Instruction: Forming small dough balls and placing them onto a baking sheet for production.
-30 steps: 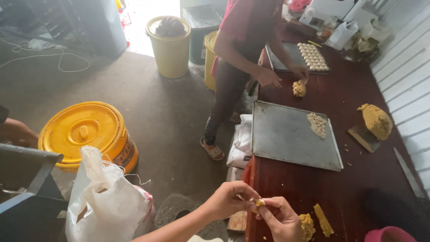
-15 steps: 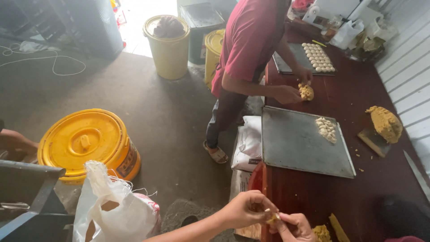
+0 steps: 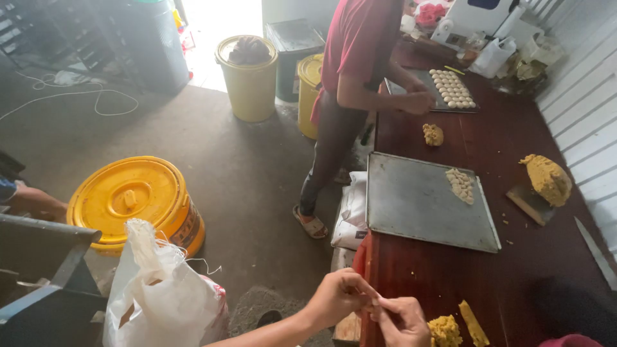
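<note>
Both hands meet at the near edge of the dark red table [image 3: 514, 148]. The left hand [image 3: 339, 297] is curled, with its fingertips pinched against those of the right hand [image 3: 402, 321]. The fingers of both hands are closed together on something small at the point of contact; the item itself is hidden by the fingers, so its kind cannot be told.

Just beside the right hand, on the table surface, lie a small lump of yellow dough [image 3: 445, 330] and a narrow yellow dough strip [image 3: 473, 324]. Beyond them, the large metal tray [image 3: 411, 205] lies flat on the table, with a cluster of small pale dough pieces [image 3: 461, 185] near its far right corner. A large dough mound [image 3: 547, 178] rests on a wooden board [image 3: 528, 204] to the right of the tray, near the white wall. A long blade [image 3: 596, 250] lies at the right edge of the table.

At the far end, a person in a red shirt [image 3: 357, 45] stands at the table edge, hands at a second tray [image 3: 450, 90] filled with rows of dough balls. A small dough lump [image 3: 433, 134] lies between the two trays.

On the floor to the left stand a yellow lidded bucket [image 3: 132, 199] and a white plastic bag [image 3: 164, 295], both well apart from the hands.
</note>
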